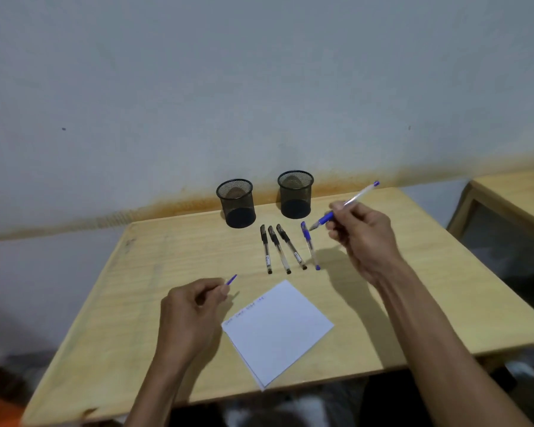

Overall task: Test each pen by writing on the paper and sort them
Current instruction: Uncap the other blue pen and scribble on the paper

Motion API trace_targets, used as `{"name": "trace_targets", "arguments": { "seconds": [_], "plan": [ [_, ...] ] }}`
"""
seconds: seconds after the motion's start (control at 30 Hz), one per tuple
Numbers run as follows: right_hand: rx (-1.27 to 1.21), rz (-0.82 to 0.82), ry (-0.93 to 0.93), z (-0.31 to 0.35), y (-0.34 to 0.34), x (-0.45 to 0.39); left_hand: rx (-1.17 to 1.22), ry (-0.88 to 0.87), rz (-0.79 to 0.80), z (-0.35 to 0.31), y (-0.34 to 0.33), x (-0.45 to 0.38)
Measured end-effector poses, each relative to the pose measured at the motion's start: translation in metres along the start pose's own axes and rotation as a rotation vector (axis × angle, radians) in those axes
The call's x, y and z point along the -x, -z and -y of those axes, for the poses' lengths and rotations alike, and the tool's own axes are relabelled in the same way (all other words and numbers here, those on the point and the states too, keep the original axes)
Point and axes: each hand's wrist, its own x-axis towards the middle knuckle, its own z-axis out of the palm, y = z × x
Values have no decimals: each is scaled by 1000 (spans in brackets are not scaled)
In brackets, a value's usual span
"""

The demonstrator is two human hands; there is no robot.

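- Since its cap is off, the blue pen (342, 205) in the right hand (363, 238) sits in a writing pinch, tip down and left, raised above the table (136, 288) near the right mesh cup (295, 194).
- Closed around a small blue piece, probably that pen's cap (231, 279), the left hand (191, 312) waits beside the paper (278, 331), handy for recapping.
- Faint scribbles line the paper's upper-left edge, though they are too blurred to read.
- Three black pens (278, 249) and another blue pen (310, 245) lie capped in a row between cups and paper, seemingly queued for testing.
- Both cups, including the left mesh cup (236, 203), look empty, so sorting has apparently not begun.
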Motion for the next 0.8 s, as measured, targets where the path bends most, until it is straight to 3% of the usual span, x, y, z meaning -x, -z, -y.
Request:
{"name": "trace_targets", "arguments": {
  "seconds": [0.2,0.63,0.8],
  "plan": [
    [58,49,-124,-44,-10,36,-117,-12,-60,13,-13,-21],
    [204,52,-124,-52,0,52,-415,118,6,40,-29,-76],
    [172,47,-120,-56,-7,57,-298,-50,-75,36,-26,-46]
  ]
}}
